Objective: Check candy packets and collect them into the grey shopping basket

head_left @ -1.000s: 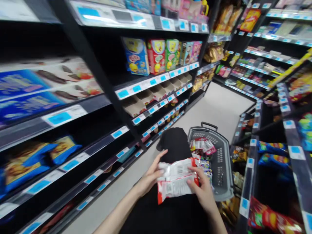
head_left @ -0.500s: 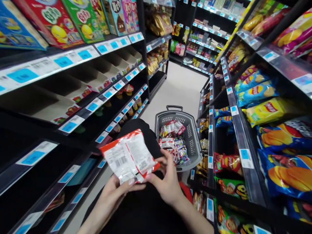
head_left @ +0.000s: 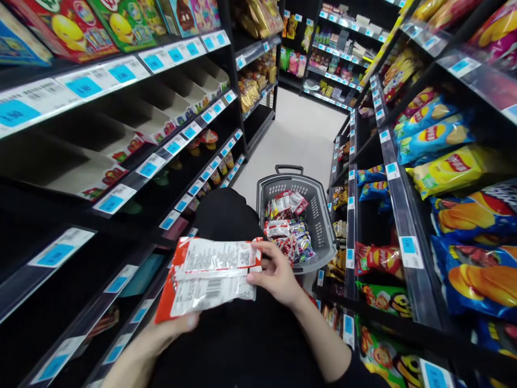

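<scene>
Head view: right grip (head_left: pixel 280 278) pinches a packet (head_left: pixel 212 275), left grip (head_left: pixel 167 331) beneath it.

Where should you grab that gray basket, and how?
Take the basket by its black handle, probably from above, with the nearer right hand once it lets go of the packet: the open loop juts beyond the far edge, leaving a gap for fingers.
</scene>
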Available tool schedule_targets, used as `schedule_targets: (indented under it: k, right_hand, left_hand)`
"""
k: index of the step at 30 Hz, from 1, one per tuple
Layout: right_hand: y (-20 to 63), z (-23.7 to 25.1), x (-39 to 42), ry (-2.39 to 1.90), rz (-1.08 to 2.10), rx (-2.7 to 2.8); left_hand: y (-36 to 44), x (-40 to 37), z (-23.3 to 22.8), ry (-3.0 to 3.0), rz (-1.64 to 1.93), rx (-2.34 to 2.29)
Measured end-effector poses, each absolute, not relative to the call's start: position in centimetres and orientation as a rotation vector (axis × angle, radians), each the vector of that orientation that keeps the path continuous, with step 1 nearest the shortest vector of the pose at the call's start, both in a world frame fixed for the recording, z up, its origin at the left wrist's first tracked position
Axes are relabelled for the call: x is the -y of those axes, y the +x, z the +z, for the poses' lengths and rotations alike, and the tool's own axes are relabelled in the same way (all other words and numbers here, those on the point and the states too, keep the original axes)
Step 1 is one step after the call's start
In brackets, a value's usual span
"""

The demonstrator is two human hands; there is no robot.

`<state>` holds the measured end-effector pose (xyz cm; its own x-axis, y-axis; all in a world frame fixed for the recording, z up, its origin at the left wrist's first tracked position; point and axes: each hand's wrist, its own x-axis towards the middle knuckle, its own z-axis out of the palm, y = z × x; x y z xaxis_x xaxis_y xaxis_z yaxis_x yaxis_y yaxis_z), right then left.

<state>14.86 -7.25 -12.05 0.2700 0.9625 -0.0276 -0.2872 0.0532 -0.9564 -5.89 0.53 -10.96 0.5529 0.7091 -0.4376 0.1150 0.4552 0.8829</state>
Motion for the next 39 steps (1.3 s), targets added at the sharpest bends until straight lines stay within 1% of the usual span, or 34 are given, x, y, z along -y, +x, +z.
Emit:
schedule_targets:
  k: [3,6,12,14,19,23,27,33,39]
  right_hand:
    - [15.4,-12.5,8.0,-1.18,1.064,0.877]
    - [16.5,-12.9,9.0,-1.266,0.941,0.971]
    - [17.6,-13.8,10.3,-1.304,0.676,1.1]
    - [17.3,-14.0,10.3,-1.318,0.602,1.116]
    - [16.1,-14.0,9.6,-1.405,0.521,1.138]
    - [15.7,-13.5,9.4,-1.524,0.568,1.082]
    - [15.9,-13.0,9.3,-1.572,0.714,1.016]
    - [16.5,-13.4,8.8,-1.472,0.897,0.881]
    - [17.4,-13.7,9.6,-1.386,1.018,0.786]
  left_hand:
    - [-5.4,-1.1,-10.7,0.883,0.615,-0.833]
    - [-4.3,-1.4,-10.9,1.0,0.691,-0.873]
    - [-3.7,-1.6,-11.6,1.416,0.506,-0.996]
    - [-3.7,-1.7,-11.5,1.509,0.494,-1.014]
    - [-3.3,-1.6,-10.8,1.522,0.502,-1.087]
    - [-2.9,-1.9,-10.3,1.323,0.465,-1.094]
    - [-2.8,-2.2,-10.8,1.159,0.448,-1.077]
    - [-2.9,-1.6,-12.1,0.996,0.548,-1.012]
    - [-3.6,-1.3,-11.4,0.824,0.513,-0.899]
